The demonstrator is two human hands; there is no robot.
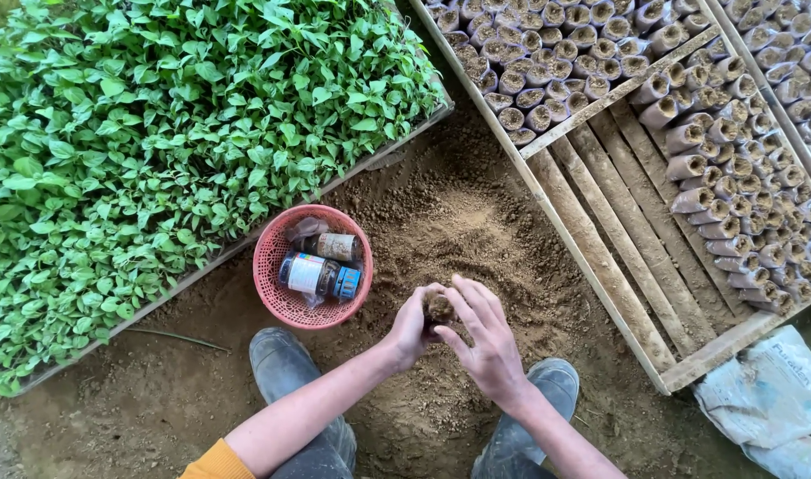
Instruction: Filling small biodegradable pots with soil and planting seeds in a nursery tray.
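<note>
Just above the two rubber boots (pixel 303 390), over the loose soil heap (pixel 458 222), the left hand (pixel 411 326) is clenching a small soil-filled pot (pixel 438 307) while the right hand (pixel 483 335), fingers spread and released, is pressing against its rim. At ten o'clock from the hands, a pink basket (pixel 286 306) is holding bottles (pixel 321 275). Farther out at two o'clock, a wooden tray (pixel 600 266) is standing partly filled: many filled pots (pixel 733 195) are packing its far rows, while bare slats near the person are waiting, so the filling looks roughly half done. At eleven o'clock, green seedlings (pixel 157 133) are crowding their bed.
</note>
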